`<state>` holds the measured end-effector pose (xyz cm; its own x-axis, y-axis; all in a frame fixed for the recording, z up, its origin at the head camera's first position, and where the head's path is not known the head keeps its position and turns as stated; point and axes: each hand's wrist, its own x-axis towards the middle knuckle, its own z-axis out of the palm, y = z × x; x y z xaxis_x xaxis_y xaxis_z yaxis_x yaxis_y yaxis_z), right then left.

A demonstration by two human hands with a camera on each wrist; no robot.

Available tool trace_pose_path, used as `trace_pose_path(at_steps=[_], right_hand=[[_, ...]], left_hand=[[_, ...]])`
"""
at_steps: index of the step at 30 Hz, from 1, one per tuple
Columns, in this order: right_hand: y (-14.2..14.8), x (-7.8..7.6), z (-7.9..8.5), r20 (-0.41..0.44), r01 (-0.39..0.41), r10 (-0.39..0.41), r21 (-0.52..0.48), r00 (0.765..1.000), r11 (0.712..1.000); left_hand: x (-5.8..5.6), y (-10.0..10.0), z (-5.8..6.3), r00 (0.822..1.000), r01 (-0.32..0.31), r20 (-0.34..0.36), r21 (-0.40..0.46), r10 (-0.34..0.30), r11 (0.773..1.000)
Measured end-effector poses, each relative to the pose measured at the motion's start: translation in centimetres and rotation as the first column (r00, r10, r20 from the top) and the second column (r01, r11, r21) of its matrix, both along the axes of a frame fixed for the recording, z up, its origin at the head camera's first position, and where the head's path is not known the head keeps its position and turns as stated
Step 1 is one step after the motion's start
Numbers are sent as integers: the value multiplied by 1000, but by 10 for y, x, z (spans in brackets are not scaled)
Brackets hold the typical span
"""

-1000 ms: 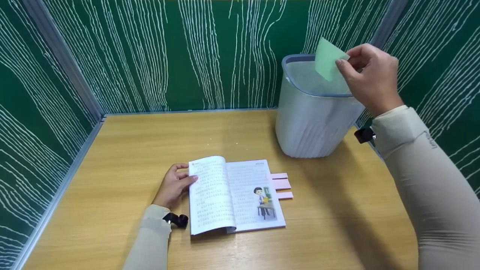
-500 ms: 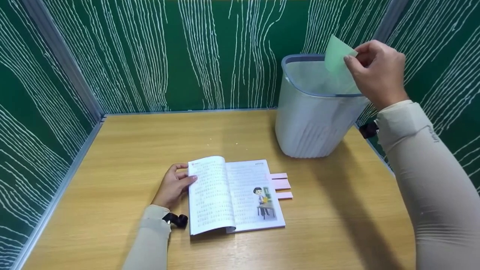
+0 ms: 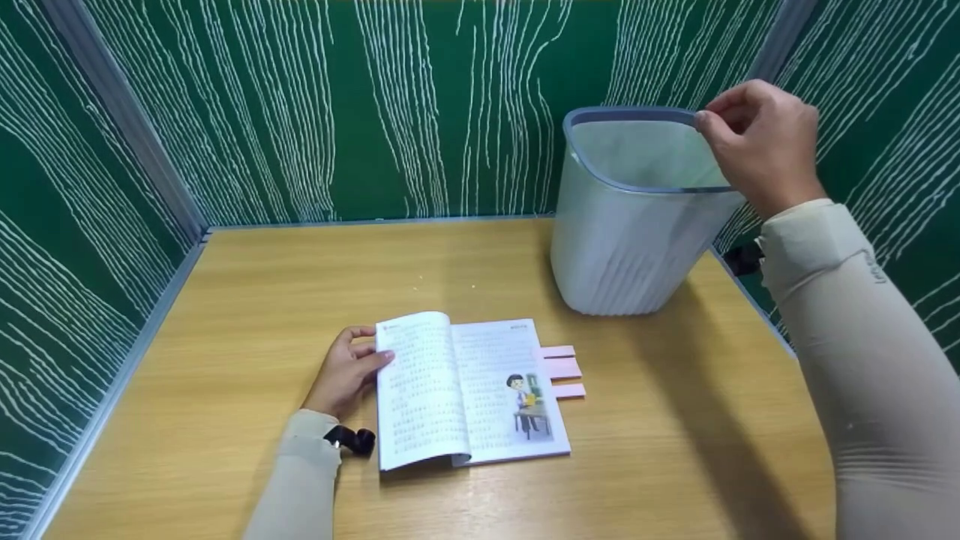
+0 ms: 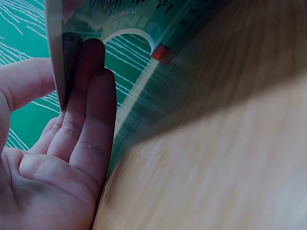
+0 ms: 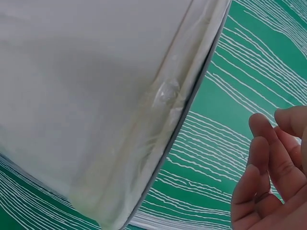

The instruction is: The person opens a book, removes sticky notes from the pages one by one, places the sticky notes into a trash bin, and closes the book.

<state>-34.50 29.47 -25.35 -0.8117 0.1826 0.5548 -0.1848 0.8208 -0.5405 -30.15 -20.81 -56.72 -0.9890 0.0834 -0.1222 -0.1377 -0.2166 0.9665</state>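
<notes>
An open book lies on the wooden table, its left pages bowed upward. My left hand grips the left edge, thumb on the page and fingers beneath. From the left wrist view, the printed green cover shows above my fingers. Over the right side of a pale waste bin hovers my right hand, loosely curled and holding nothing. In the right wrist view a gap shows between thumb and fingers, beside the bin's lined rim. The green paper is out of sight.
Pink sticky tabs stick out from the book's right edge. The bin stands at the back right of the table. Green walls with white lines close in the back and both sides.
My right hand has moved slightly right over the bin and let go of the green paper, which dropped from view. The left hand and the book have stayed still.
</notes>
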Motion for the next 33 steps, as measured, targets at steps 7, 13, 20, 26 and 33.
trace_pose_path(at_steps=[7,13,20,26,33], right_hand=[[-4,1,1,-13,-12,12,9,1000,1000],[-10,4,-1,-49,-46,46,10,998,999],[-17,25,-8,-77,-82,81,-9,994,997],[-24,31,-22,-54,-162,161,-11,985,987],[-34,42,-48,-73,-255,251,-43,965,966]], left_hand=[[-1,0,0,1000,-6,-5,13,6,1000],[-1,1,0,1000,-8,-10,9,8,1000],[-1,3,3,1000,2,-3,1,-2,1000],[0,1,2,1000,0,-22,9,0,1000],[0,2,2,1000,-8,-14,-2,8,1000]])
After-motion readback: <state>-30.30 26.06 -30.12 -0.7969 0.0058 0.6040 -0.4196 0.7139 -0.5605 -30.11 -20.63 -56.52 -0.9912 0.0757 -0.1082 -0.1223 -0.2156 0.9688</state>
